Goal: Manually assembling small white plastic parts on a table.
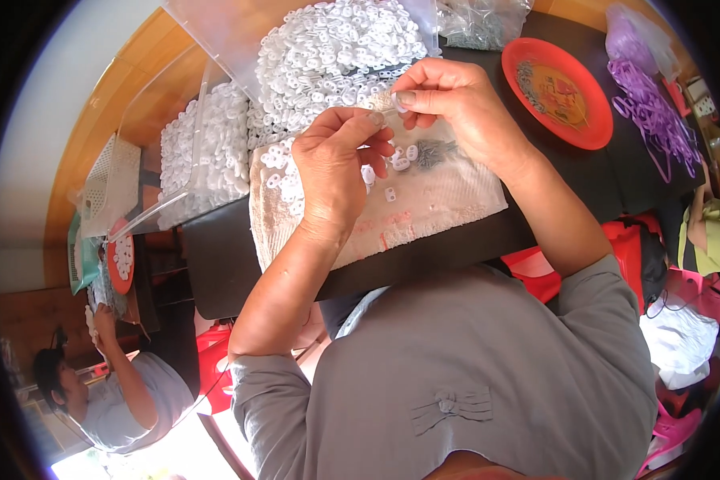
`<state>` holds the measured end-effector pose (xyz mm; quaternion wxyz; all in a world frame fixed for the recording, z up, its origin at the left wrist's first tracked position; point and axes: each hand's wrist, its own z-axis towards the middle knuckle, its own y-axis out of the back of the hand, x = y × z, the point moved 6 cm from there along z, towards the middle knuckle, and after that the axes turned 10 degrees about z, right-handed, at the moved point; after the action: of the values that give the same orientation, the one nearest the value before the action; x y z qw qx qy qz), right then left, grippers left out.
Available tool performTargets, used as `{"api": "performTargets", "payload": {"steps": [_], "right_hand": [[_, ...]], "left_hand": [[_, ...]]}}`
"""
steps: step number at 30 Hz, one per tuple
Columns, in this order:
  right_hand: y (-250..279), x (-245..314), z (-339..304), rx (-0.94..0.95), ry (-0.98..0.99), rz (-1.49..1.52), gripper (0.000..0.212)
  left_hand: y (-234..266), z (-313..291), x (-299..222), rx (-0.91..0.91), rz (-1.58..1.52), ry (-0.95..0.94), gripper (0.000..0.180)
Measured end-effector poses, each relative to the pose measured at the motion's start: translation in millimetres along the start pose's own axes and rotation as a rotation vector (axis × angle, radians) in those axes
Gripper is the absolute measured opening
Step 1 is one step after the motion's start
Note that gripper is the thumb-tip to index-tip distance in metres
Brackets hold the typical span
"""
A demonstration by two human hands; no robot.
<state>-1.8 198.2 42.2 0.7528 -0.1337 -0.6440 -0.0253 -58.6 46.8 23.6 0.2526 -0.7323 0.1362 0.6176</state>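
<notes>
Over a cream cloth [440, 200] on a dark table, my two hands are raised close together. My right hand [460, 92] pinches a small white plastic piece [398, 102] between thumb and forefinger. The thumb and forefinger of my left hand [332, 160] are pressed together just beside it; what they grip, if anything, is too small to make out. Loose white oval pieces with two holes [276, 156] lie on the cloth, partly hidden by my left hand. Right of them sits a small heap of thin grey metal bits [436, 154].
Beyond the cloth, a large heap of white pieces [336, 40] fills a clear bin; another clear box [204, 148] stands left. A red plate [596, 120] holds metal bits. Purple cord [656, 112] lies far right. At left, another person [132, 392] works beside an orange-red dish [122, 276].
</notes>
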Motion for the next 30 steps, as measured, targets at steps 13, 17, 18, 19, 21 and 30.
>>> {"api": "performTargets", "payload": {"steps": [13, 17, 18, 19, 21, 30], "right_hand": [[-6.3, -6.7, -0.4, 0.019, 0.005, 0.0, 0.01], [-8.0, -7.7, -1.9, 0.037, 0.007, -0.008, 0.01], [-8.6, -9.3, -1.8, 0.037, 0.004, -0.008, 0.01], [-9.3, -11.0, -1.5, 0.042, 0.005, 0.026, 0.01], [-8.6, -9.7, -1.7, 0.044, 0.006, 0.059, 0.01], [-6.7, -5.3, 0.2, 0.119, -0.117, 0.017, 0.013]], "left_hand": [[2.5, 1.5, 12.2, -0.012, -0.044, 0.023, 0.009], [2.5, 1.1, 15.6, -0.008, -0.048, 0.016, 0.01], [0.9, 0.7, 15.3, 0.007, -0.04, -0.005, 0.01], [-1.1, 1.0, 14.6, 0.025, -0.032, -0.026, 0.01], [-1.7, -0.1, 14.2, 0.043, -0.044, -0.038, 0.01], [-3.2, -5.6, 7.4, 0.092, -0.019, -0.239, 0.026]]}}
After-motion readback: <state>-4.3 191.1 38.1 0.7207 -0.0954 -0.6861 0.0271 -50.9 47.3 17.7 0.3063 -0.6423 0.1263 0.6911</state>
